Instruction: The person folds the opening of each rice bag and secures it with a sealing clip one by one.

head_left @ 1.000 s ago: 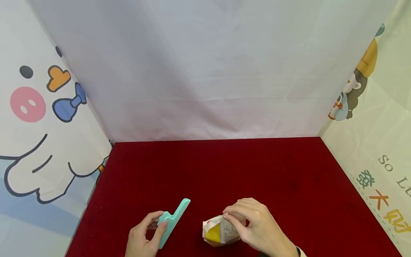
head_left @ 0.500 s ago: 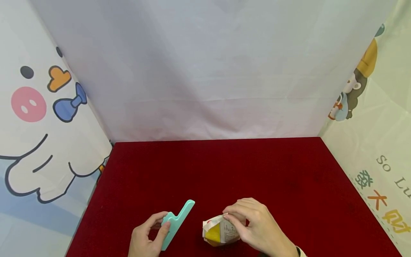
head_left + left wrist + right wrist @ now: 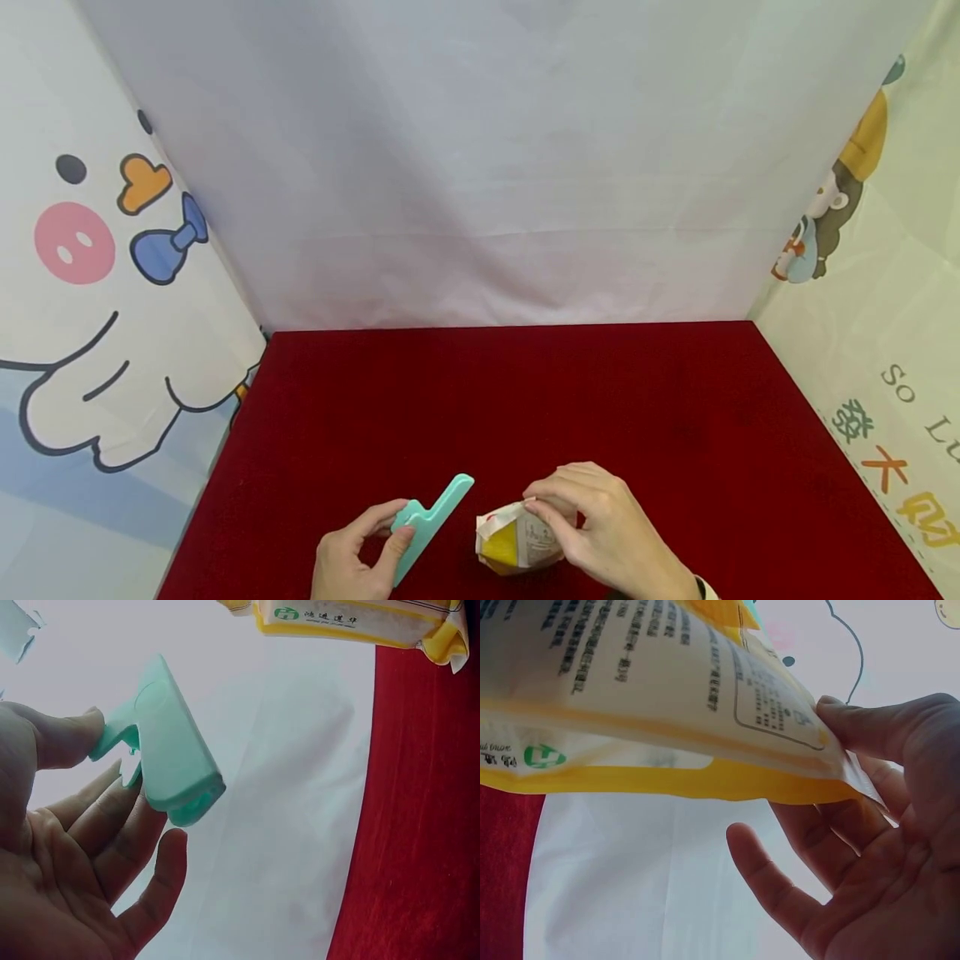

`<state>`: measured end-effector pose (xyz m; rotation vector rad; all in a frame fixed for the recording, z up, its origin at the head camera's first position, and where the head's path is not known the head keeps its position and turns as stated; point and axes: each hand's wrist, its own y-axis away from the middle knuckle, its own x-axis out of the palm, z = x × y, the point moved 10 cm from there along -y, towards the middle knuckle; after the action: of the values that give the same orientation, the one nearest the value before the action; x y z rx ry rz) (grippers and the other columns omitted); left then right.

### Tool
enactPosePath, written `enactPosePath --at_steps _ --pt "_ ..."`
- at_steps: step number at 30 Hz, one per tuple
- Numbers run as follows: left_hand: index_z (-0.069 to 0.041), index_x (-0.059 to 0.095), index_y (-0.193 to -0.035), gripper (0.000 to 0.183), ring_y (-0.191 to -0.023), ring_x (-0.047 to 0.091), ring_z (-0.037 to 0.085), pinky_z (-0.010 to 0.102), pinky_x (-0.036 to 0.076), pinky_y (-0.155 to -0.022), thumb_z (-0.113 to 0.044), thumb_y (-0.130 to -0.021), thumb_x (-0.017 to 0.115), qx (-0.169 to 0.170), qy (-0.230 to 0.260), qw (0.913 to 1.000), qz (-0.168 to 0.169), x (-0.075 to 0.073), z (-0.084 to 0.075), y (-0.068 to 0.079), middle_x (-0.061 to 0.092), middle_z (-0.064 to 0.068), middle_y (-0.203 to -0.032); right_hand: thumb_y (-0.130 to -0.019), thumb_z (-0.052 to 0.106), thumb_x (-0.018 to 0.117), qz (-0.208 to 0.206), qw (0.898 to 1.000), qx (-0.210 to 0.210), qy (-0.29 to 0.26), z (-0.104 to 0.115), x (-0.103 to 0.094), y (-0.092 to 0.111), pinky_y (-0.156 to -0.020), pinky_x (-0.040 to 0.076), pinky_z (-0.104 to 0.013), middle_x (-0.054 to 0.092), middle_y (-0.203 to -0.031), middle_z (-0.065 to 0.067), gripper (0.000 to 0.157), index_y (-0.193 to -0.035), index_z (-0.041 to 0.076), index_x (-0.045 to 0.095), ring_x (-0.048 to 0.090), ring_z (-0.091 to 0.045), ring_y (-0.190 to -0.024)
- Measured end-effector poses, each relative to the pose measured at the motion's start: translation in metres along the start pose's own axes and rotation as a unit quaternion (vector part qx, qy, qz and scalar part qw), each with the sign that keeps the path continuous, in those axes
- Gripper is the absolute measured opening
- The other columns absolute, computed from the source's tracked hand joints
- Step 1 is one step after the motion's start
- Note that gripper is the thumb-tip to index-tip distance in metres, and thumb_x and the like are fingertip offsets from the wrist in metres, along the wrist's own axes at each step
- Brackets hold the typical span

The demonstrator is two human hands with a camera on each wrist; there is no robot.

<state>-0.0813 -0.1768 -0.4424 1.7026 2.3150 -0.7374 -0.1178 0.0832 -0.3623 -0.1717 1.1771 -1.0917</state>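
My left hand pinches a mint-green bag clip by its handles, thumb on one side and fingers on the other. In the left wrist view the clip hangs tilted, its long jaws looking closed. To the right of the clip is a yellow and white printed food bag, apart from it. My right hand pinches the bag's upper edge between thumb and fingers. In the right wrist view the bag stretches leftward from the thumb, with dark printed text on it.
A dark red cloth covers the table. Behind it hangs a white curtain. Cartoon-printed sheets stand along the left and right sides.
My left hand has moved right with the green clip, closer to the bag. The right hand and the bag stay nearly where they were.
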Motion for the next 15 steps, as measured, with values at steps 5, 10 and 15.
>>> enactPosePath --at_steps 5,10,15 --pt "-0.016 0.082 -0.107 0.026 -0.076 0.073 -0.003 0.020 0.060 -0.069 -0.003 -0.084 0.087 0.018 -0.001 0.9998 -0.009 0.0022 -0.0027 0.0013 0.083 -0.006 -0.088 -0.101 0.020 0.076 -0.002 1.000 -0.009 -0.002 0.0016 -0.0008 -0.0001 -0.085 0.057 -0.019 0.078 -0.092 0.013 0.004 -0.100 0.020 0.080 0.070 -0.004 -0.084" --pt "-0.014 0.083 -0.107 0.034 -0.080 0.074 -0.001 0.024 0.062 -0.072 0.000 -0.077 0.091 0.041 -0.016 0.9987 -0.025 0.0041 -0.0073 0.0028 0.083 -0.008 -0.090 -0.101 0.019 0.077 0.002 1.000 -0.004 -0.001 0.0013 -0.0006 0.0000 -0.086 0.056 -0.018 0.078 -0.093 0.013 0.003 -0.101 0.020 0.079 0.070 -0.004 -0.084" --pt "-0.018 0.084 -0.106 0.036 -0.084 0.070 -0.003 0.030 0.062 -0.074 -0.004 -0.074 0.094 0.033 -0.048 0.9977 -0.035 0.0054 -0.0089 0.0045 0.082 -0.011 -0.090 -0.101 0.020 0.076 0.002 1.000 -0.007 -0.002 0.0018 -0.0004 -0.0008 -0.087 0.056 -0.018 0.078 -0.093 0.013 0.003 -0.101 0.020 0.079 0.070 -0.004 -0.084"
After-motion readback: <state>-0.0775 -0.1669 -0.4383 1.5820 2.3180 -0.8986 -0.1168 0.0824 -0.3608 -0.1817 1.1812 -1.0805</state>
